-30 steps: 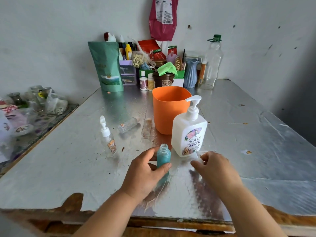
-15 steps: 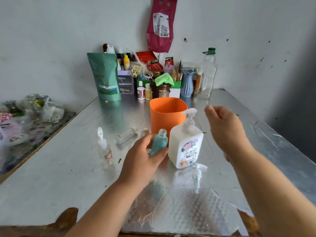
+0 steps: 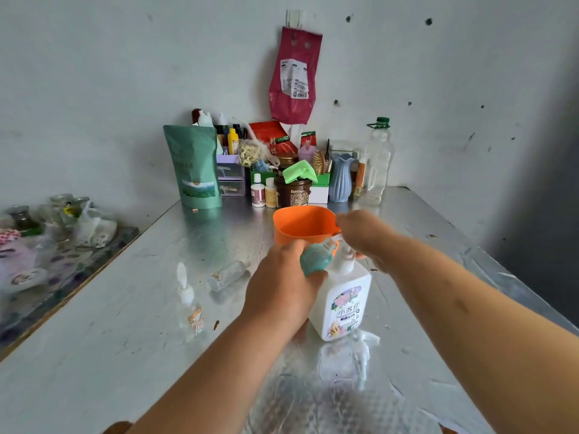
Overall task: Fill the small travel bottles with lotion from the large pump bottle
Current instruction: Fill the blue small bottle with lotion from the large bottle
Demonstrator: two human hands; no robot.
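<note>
My left hand [image 3: 282, 283] grips a small teal travel bottle [image 3: 315, 258] and holds it tilted, its open neck up against the spout of the large white pump bottle [image 3: 343, 300]. My right hand [image 3: 366, 234] rests on top of the pump head, which it hides. The pump bottle stands on the metal table [image 3: 125, 339] in front of an orange cup [image 3: 300, 223]. A clear spray bottle [image 3: 188, 302] stands to the left, blurred. Another clear small bottle [image 3: 227, 274] lies on its side behind it.
A green pouch [image 3: 194, 167], jars, a blue vase [image 3: 341, 178] and a clear plastic bottle [image 3: 377, 161] crowd the back wall. A side surface at the left holds glass jars and plastic bags [image 3: 62, 220]. A white pump cap [image 3: 363, 355] lies on the table near the pump bottle.
My left hand lifted the teal bottle off the table and brought it to the pump spout. My right hand rose from the table and came down onto the pump head.
</note>
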